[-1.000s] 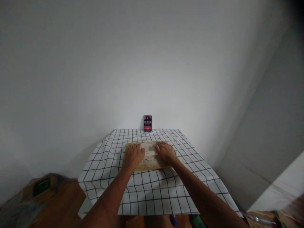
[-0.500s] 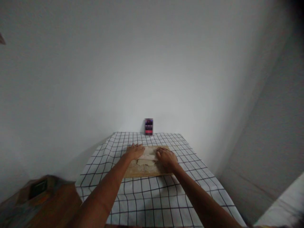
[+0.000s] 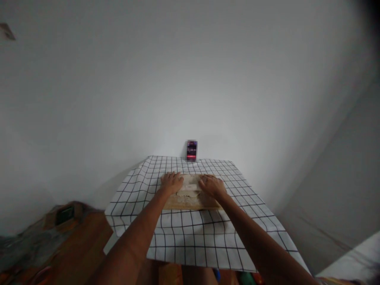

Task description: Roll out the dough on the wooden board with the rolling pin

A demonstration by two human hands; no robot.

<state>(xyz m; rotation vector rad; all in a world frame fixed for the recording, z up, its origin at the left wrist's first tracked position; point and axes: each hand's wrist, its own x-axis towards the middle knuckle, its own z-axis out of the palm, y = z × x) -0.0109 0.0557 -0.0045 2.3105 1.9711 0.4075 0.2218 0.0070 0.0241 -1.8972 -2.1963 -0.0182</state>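
Note:
A pale rolling pin (image 3: 190,187) lies crosswise on a floured wooden board (image 3: 190,204). Flattened dough (image 3: 187,194) with a ragged near edge shows just in front of the pin, and more pale dough or flour appears beyond it. My left hand (image 3: 172,182) is over the pin's left end, palm down, with its fingers reaching forward over it. At the other end, my right hand (image 3: 212,185) bears on the pin the same way, fingers curving over it. Both hands cover the pin's ends.
A white cloth with a dark grid (image 3: 190,249) covers the table. A blurred dark and red pack (image 3: 191,151) stands at the back against the white wall (image 3: 190,79). At lower left is a brown box (image 3: 63,215). Colourful items show below the table's near edge.
The view has shifted, so table and board sit higher in the picture and the floor shows more. Both hands and the pin have moved slightly away over the dough.

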